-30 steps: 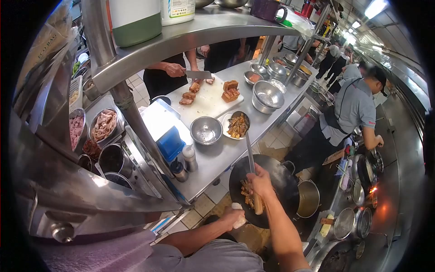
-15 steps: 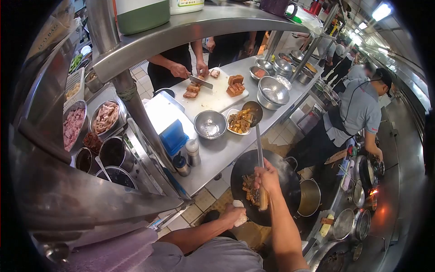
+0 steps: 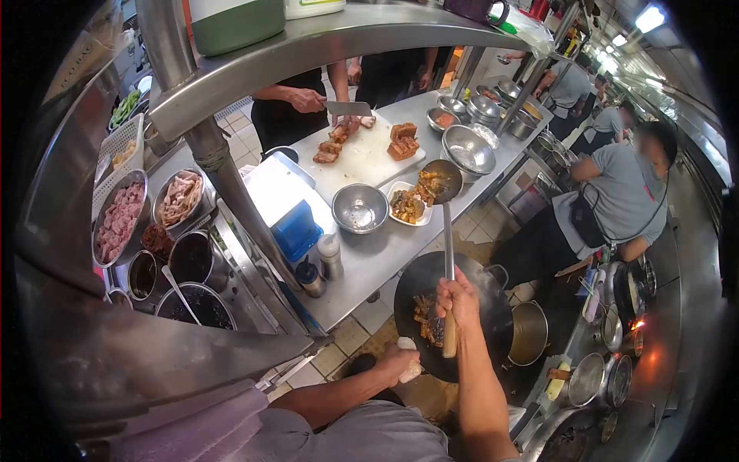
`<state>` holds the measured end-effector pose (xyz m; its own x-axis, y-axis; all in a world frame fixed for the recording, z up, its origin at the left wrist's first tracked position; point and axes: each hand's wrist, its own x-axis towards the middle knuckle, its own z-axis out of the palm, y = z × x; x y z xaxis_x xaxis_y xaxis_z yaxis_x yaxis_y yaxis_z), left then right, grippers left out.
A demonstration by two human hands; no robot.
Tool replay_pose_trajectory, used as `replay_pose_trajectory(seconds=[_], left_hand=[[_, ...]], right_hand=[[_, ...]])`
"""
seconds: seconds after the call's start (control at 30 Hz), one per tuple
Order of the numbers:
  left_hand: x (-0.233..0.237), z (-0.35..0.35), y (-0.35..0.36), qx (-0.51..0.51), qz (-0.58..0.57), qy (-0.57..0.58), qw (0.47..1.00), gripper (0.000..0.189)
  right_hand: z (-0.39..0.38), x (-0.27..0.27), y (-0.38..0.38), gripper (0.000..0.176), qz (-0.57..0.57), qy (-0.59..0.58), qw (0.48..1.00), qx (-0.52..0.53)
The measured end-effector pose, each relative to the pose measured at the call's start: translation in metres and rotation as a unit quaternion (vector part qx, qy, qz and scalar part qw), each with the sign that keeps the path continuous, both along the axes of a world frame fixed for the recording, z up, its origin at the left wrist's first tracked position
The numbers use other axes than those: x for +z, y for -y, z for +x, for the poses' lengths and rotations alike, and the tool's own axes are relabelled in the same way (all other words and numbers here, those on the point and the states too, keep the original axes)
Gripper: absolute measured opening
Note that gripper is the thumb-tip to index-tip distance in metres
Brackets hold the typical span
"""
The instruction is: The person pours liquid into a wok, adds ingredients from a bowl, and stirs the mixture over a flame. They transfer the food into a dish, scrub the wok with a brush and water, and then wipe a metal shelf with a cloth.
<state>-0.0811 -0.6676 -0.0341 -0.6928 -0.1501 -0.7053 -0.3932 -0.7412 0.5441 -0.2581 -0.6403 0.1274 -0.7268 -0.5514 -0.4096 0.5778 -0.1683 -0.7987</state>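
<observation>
Head view. Right hand (image 3: 459, 299): grip fully closed round the ladle (image 3: 448, 239) near its wooden end. The shaft runs to 12 o'clock, and the scoop, loaded with brown food, is over the 2 o'clock edge of the plate (image 3: 400, 219). Left hand (image 3: 395, 362): grip closed on the wok (image 3: 486, 308) by its handle, with a cloth (image 3: 409, 373) under the fingers. The wok is held in the air off the desk (image 3: 385, 258) edge, above the tiled floor, at 6 o'clock of the plate. Some food (image 3: 427, 323) lies in it on the 9 o'clock side. The plate is on the desk, already carrying food, with a steel bowl (image 3: 359, 208) just beside it at 9 o'clock. Board (image 3: 362, 158) at 11 o'clock of the plate; a co-worker's cleaver (image 3: 350, 108) is over meat there, well apart. Pot (image 3: 529, 333) at 3 o'clock of the wok.

Risks, judged:
- The ladle is held at its far end, so a small wrist roll could tip the scoop and drop food on the desk or into the gap to the floor.
- The scoop could clip the plate rim and shove the plate into the bowl.
- The wok hangs from one hand through cloth. If the cloth slips, the wok could tilt and dump hot food on the floor or legs.
- Plate looks part full, so overfilling could spill.
</observation>
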Motion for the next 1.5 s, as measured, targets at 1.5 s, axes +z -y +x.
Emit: replay_pose_trajectory(seconds=[1.5], left_hand=[[0.056,0.023,-0.058,-0.053,-0.174,0.04,0.983,0.023]], right_hand=[[0.111,-0.047,-0.338,0.056,0.253,0.034,0.967,0.003]])
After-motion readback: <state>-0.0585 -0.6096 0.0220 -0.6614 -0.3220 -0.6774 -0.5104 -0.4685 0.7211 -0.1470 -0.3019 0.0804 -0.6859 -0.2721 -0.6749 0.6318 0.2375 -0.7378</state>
